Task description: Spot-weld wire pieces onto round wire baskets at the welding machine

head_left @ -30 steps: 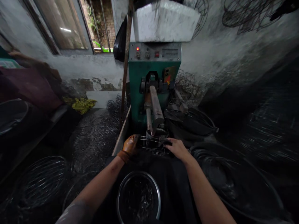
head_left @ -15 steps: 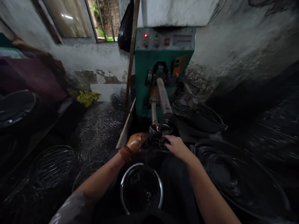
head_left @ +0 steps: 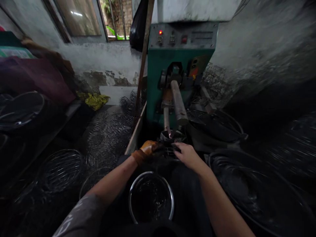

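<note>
My left hand (head_left: 148,148), in an orange-brown glove, is closed at the left side of a small wire rack (head_left: 169,151). Its fingertips are lost in the dark. Bare and curled, my right hand (head_left: 184,153) pinches the rack's right side. Thin crossing wires show between the two hands. Just beyond them, the electrode tips of a green spot welder (head_left: 158,69) meet low over the rack, below a thick metal arm (head_left: 179,103). Nearer to me, at my lap, is a round bowl (head_left: 130,194) with a shiny rim and small dark bits inside.
Wire pieces (head_left: 103,131) lie heaped at left, near a round wire grid (head_left: 60,171). A wooden pole (head_left: 143,62) leans left of the welder. Large dark basins, one holding wire rings (head_left: 234,184), stand at right. A yellow bag (head_left: 95,100) lies by the wall.
The whole view has shifted slightly, so the welder sits further right and higher. Both hands stay at the rack below the electrodes, with little movement relative to the machine.
</note>
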Demonstrator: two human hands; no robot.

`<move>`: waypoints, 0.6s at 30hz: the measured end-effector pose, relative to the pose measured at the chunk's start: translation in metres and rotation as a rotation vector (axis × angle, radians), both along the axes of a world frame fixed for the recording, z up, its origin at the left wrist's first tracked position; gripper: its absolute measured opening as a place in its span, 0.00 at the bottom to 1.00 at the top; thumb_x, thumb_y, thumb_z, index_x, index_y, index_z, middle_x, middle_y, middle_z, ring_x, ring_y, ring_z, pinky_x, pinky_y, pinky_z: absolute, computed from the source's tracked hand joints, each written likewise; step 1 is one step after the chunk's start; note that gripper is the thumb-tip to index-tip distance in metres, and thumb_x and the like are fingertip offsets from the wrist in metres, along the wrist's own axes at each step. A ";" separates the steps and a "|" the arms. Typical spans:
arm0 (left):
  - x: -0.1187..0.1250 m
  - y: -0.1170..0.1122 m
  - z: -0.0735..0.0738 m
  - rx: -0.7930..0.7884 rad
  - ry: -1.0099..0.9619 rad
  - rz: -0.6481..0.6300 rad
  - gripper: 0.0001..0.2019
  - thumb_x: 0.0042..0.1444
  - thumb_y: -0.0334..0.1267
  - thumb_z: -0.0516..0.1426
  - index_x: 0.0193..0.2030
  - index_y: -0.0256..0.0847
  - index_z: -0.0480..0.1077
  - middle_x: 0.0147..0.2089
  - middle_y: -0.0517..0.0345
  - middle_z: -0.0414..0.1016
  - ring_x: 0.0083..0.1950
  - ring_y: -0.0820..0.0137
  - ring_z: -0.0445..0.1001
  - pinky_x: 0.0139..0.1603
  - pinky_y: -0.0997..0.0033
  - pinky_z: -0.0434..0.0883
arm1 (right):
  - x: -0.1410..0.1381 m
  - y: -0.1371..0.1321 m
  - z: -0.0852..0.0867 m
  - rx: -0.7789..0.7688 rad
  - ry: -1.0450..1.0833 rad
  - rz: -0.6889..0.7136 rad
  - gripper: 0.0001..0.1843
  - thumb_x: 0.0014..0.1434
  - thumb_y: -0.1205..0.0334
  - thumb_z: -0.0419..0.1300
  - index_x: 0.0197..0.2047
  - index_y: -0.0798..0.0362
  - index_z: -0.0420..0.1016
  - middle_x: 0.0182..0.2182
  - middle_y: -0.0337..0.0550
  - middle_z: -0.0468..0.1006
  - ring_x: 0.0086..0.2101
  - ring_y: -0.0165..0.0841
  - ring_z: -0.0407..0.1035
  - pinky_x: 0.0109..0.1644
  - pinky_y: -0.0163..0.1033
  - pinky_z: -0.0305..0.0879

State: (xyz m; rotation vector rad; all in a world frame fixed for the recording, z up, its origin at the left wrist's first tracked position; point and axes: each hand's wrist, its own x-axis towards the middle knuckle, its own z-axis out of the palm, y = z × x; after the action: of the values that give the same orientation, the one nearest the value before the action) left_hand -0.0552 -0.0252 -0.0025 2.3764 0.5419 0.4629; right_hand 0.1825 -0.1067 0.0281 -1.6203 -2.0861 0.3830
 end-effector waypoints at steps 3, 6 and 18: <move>-0.003 0.000 0.004 -0.025 0.000 0.001 0.14 0.66 0.42 0.56 0.41 0.32 0.78 0.38 0.49 0.80 0.36 0.69 0.75 0.37 0.75 0.68 | 0.002 0.000 -0.002 0.047 0.024 -0.005 0.18 0.58 0.69 0.59 0.49 0.53 0.83 0.45 0.49 0.86 0.47 0.42 0.80 0.57 0.46 0.75; -0.002 0.002 0.003 -0.036 -0.021 -0.005 0.15 0.66 0.43 0.56 0.41 0.32 0.78 0.37 0.50 0.80 0.35 0.70 0.75 0.37 0.76 0.68 | 0.005 0.000 -0.003 0.118 0.054 -0.050 0.17 0.59 0.68 0.57 0.48 0.52 0.83 0.45 0.48 0.86 0.47 0.41 0.80 0.56 0.46 0.75; 0.008 0.007 0.008 -0.025 0.013 0.029 0.14 0.61 0.46 0.61 0.44 0.37 0.80 0.43 0.50 0.82 0.44 0.66 0.79 0.48 0.73 0.72 | 0.009 0.004 -0.008 0.012 0.019 -0.141 0.13 0.65 0.60 0.57 0.35 0.50 0.83 0.39 0.49 0.86 0.46 0.43 0.79 0.57 0.47 0.72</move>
State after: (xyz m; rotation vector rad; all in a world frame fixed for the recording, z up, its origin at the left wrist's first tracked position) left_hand -0.0477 -0.0186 0.0055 2.3519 0.5862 0.4510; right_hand 0.1916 -0.1023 0.0203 -1.7379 -1.9429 0.3364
